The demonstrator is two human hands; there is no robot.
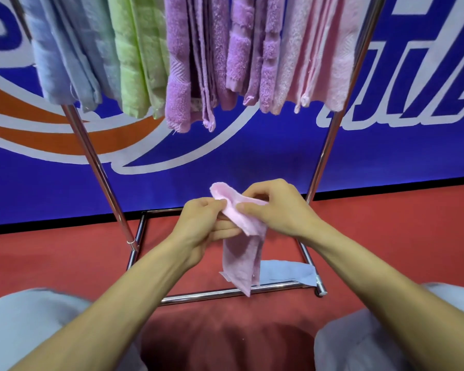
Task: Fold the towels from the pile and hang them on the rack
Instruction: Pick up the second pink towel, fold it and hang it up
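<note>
Our left hand (201,226) and right hand (275,207) both pinch the pink towel (243,253), hanging lengthwise downward below the rack (91,153).

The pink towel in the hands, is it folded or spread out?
Folded: the pink towel hangs as a narrow layered strip, its top doubled over between the left hand and right hand.

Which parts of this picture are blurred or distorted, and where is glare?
Head view: the left hand and right hand on the pink towel look sharp; the knees at the bottom are blurred; the rack poles lean outward from wide-angle distortion; glare runs along the base bar; a soft shadow darkens the red floor.
</note>
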